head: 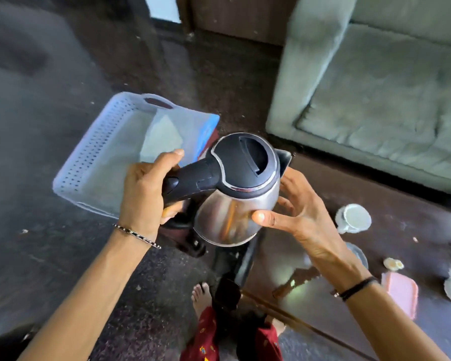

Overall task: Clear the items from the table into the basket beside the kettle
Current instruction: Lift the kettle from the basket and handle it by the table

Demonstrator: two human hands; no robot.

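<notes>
Plainly the kettle (241,190) is off the ground, carried between both hands just right of the pale perforated basket (94,157). The left hand (146,186) is clenched around the black handle; the right hand (294,212) steadies the steel belly with spread fingers, not closed around it. That polished wall looks slippery and possibly warm, so the handle is the sure hold. Its weight depends on water I cannot see. Right of the kettle, a white cup (353,218) lies tipped on the tabletop (427,217), probably light but breakable.
</notes>
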